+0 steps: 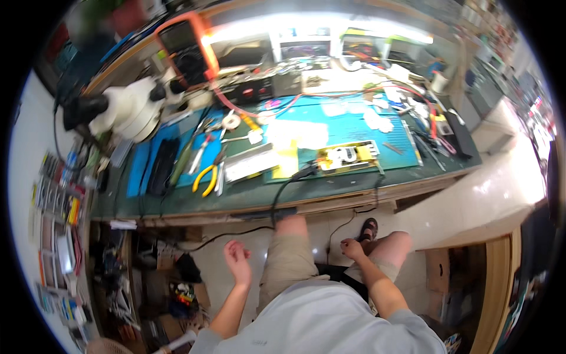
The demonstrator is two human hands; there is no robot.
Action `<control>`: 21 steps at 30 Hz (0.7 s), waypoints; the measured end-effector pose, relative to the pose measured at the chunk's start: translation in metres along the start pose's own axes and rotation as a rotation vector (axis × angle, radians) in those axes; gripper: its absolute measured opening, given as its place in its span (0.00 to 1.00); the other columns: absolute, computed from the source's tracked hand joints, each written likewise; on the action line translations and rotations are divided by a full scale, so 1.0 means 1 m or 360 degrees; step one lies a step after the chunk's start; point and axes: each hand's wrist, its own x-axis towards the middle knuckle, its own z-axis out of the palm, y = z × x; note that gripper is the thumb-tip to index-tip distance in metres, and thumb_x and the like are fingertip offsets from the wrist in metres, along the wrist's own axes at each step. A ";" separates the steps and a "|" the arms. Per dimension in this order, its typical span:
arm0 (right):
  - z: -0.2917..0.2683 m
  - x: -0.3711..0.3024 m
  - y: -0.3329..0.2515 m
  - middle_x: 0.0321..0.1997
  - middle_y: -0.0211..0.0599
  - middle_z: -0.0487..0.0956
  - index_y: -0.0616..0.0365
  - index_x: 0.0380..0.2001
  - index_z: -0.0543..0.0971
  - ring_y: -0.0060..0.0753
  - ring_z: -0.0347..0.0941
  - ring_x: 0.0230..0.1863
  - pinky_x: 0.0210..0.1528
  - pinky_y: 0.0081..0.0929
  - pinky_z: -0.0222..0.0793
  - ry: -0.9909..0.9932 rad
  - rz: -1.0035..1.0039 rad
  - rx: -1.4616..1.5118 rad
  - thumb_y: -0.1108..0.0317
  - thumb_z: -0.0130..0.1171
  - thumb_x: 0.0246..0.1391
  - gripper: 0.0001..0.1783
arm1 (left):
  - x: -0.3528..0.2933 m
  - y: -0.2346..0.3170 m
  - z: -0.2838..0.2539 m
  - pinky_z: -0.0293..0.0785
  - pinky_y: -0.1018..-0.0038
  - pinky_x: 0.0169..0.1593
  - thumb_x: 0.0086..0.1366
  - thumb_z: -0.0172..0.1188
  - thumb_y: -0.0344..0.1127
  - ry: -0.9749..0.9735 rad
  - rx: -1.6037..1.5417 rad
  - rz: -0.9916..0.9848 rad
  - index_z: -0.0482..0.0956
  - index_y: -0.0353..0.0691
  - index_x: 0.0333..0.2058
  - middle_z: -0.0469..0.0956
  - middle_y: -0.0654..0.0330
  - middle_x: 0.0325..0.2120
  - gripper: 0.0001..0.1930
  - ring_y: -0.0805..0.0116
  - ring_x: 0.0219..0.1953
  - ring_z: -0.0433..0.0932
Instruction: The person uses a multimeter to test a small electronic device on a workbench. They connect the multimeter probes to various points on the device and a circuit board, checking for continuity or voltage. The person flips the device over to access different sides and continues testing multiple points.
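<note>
My left hand (pixel 237 261) is in the air below the bench edge, left of my left thigh. Its fingers are loosely bent and apart, with nothing seen in them. By my right thigh, my right hand (pixel 352 249) is curled closed; whatever its fingers may hold is hidden. Neither hand touches the bench. Nearest on the bench top is an open electronic unit (pixel 348 156), yellow and silver with a white part in its middle. A black plug with a thick cable (pixel 303 173) meets its left end. A yellow sheet (pixel 286 160) and a silver flat panel (pixel 250 163) lie left of it.
Yellow-handled pliers (pixel 205 180), a black pouch (pixel 163 167) and a white microscope (pixel 127 109) occupy the bench's left. An orange multimeter (pixel 187 50) stands behind, with red leads crossing the blue mat (pixel 318 112). Cables hang over the front edge (pixel 236 211) to the floor.
</note>
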 end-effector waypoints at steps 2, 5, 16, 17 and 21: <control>-0.017 -0.003 -0.016 0.26 0.43 0.83 0.65 0.40 0.83 0.33 0.84 0.27 0.32 0.30 0.77 0.0327 -0.0135 -0.0004 0.60 0.55 0.59 0.18 | 0.000 -0.001 -0.002 0.70 0.79 0.34 0.75 0.48 0.34 0.0037 0.0070 0.0109 0.66 0.38 0.53 0.74 0.61 0.37 0.12 0.76 0.29 0.73; -0.122 -0.056 -0.153 0.29 0.50 0.82 0.61 0.34 0.83 0.42 0.81 0.31 0.35 0.30 0.74 0.1047 -0.0051 0.0576 0.58 0.55 0.62 0.16 | -0.013 0.004 -0.013 0.71 0.79 0.34 0.75 0.46 0.33 0.0028 0.0135 0.0204 0.65 0.37 0.53 0.73 0.60 0.37 0.12 0.76 0.30 0.71; -0.462 0.025 -0.264 0.32 0.49 0.83 0.54 0.42 0.74 0.56 0.81 0.37 0.36 0.51 0.76 0.1556 0.0077 -0.0906 0.43 0.63 0.53 0.26 | 0.007 0.149 0.069 0.73 0.74 0.37 0.65 0.54 0.23 -0.0789 0.0728 0.2027 0.70 0.37 0.44 0.77 0.60 0.24 0.10 0.65 0.25 0.78; -0.465 0.037 -0.267 0.36 0.51 0.83 0.56 0.42 0.73 0.54 0.81 0.40 0.41 0.48 0.77 0.1411 0.0070 -0.0936 0.48 0.65 0.52 0.25 | 0.025 0.176 0.075 0.74 0.72 0.37 0.64 0.54 0.22 -0.0720 0.0732 0.2176 0.71 0.38 0.43 0.77 0.61 0.24 0.09 0.63 0.25 0.78; -0.477 0.061 -0.256 0.40 0.55 0.81 0.63 0.40 0.74 0.56 0.79 0.44 0.47 0.47 0.75 0.1306 0.0036 -0.0980 0.60 0.64 0.47 0.21 | 0.109 0.268 0.106 0.71 0.77 0.31 0.69 0.54 0.26 -0.0189 0.0789 0.1757 0.75 0.33 0.40 0.76 0.59 0.26 0.04 0.75 0.26 0.74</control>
